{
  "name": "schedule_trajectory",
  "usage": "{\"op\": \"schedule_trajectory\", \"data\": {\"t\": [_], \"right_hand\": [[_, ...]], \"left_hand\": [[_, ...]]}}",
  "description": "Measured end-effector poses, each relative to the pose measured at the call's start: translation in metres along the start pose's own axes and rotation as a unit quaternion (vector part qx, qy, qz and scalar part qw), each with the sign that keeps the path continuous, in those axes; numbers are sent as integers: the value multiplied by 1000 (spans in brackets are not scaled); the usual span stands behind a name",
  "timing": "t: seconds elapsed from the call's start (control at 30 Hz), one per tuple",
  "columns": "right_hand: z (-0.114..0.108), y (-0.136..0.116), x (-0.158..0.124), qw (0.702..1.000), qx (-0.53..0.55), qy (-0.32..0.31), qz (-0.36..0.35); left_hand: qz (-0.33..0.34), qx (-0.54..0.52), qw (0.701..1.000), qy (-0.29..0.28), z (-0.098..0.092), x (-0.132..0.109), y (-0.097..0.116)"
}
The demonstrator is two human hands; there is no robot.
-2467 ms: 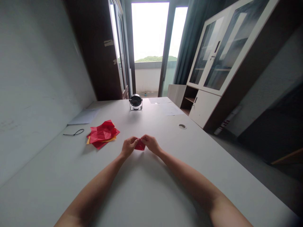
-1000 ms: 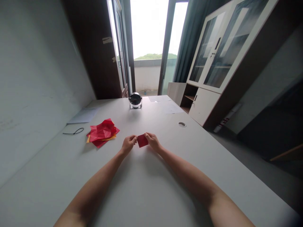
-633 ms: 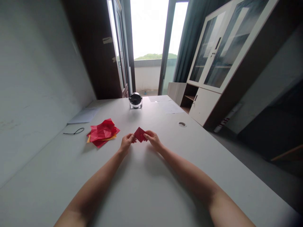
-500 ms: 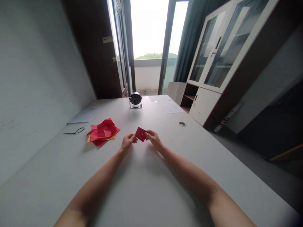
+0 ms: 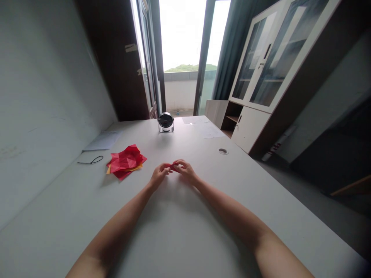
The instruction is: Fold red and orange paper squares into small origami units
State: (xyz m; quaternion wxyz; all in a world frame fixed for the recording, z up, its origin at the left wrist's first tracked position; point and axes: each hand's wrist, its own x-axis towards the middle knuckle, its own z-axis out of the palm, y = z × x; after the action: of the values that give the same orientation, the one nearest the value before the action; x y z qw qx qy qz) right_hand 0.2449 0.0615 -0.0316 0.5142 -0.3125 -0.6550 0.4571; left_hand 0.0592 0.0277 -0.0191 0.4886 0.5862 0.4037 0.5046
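A small piece of folded red paper (image 5: pixel 173 166) is held between my two hands over the white table (image 5: pixel 185 216). My left hand (image 5: pixel 159 173) pinches its left side, and my right hand (image 5: pixel 185 170) grips its right side with fingers over the top. Much of the paper is covered by the fingers, so its exact shape cannot be made out. To the left of my left hand lies a loose pile of creased red paper (image 5: pixel 127 157), with some orange-yellow paper (image 5: pixel 135 168) showing beneath.
A round black-and-silver device on a stand (image 5: pixel 166 122) stands at the back. A white ring (image 5: pixel 223 151) lies at right. A black cord (image 5: pixel 92 160) and white sheets (image 5: pixel 102 140) lie along the left wall; more sheets (image 5: pixel 213 131) lie back right, near a cabinet (image 5: pixel 252 123).
My hands have come closer together. The red paper, earlier seen flat as a diamond, is now tilted or folded and mostly hidden by my fingers.
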Motion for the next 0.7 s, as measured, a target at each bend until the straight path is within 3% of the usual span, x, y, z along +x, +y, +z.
{"op": "schedule_trajectory", "data": {"t": [0.33, 0.7], "right_hand": [[3, 16, 2, 999, -25, 14, 36], [3, 0, -1, 995, -86, -25, 43]], "left_hand": [[30, -54, 997, 35, 0, 5, -7], [9, -7, 1000, 15, 1, -1, 2]]}}
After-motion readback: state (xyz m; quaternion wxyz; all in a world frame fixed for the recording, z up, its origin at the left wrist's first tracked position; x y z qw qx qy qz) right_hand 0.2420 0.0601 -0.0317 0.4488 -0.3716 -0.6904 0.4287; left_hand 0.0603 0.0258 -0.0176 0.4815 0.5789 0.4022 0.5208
